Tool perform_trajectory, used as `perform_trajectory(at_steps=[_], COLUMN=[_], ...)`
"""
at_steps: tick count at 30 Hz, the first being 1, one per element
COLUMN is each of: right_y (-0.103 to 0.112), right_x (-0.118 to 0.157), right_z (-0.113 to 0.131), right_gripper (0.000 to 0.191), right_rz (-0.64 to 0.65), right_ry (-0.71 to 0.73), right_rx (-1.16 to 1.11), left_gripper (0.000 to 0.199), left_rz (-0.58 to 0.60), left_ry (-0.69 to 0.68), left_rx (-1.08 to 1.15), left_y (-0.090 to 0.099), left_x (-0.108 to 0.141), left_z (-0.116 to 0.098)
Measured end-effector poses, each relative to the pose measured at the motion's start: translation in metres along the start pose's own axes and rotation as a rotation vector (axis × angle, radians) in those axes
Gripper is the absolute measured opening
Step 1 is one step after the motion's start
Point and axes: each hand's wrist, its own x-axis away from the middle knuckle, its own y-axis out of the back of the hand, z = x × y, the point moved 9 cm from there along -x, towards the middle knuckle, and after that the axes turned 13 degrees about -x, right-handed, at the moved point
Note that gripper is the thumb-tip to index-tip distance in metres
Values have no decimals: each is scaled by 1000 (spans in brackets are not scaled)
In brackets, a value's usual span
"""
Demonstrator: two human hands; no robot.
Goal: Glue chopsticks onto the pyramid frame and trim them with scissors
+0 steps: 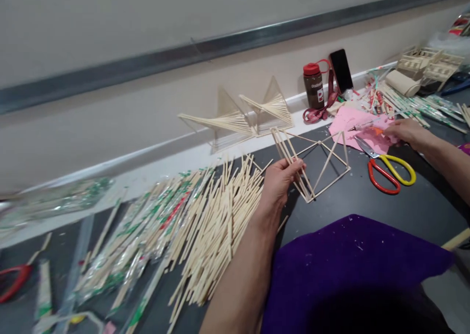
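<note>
My left hand [282, 182] is closed around one side of a stick frame [332, 183], an open angular shape made of thin wooden sticks, held just above the dark table. My right hand [411, 132] is over a pink sheet [348, 121], its fingers pinched at a small orange piece [377, 131]. Beside that piece lies a slim clear tube with a dark thin tip; whether my fingers grip either one is unclear. Scissors [382, 160] with one red and one yellow handle rest just below the sheet, blades pointing toward it.
Bare wooden chopsticks [220, 226] are heaped left of my left forearm, next to wrapped chopsticks [147, 221]. Two twisted stick models [235, 121] stand against the wall. Behind the sheet are a red-capped bottle [314, 86] and a phone [341, 70]. Purple cloth [352, 255] covers the near edge.
</note>
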Motion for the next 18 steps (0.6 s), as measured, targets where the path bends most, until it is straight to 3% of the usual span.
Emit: perform_trajectory(at_steps=[3,6,8,12,18], right_y=[4,10,5,-26,-82], right_x=[10,18,24,31,39], right_z=[8,43,70,115,162], right_gripper=[8,14,22,11,8], right_rz=[-18,-87,-54,169,516], right_ry=[-52,89,187,247,341], right_rx=[-261,-414,-511,-681,-607], left_gripper=[35,36,35,30,26], left_rz=[2,6,12,18,13], left_ry=[-8,3,9,6,-5], left_rx=[-11,-27,-34,-37,-43], left_y=[0,0,-1,-1,0], left_x=[0,0,0,1,3], left_z=[0,1,2,2,0])
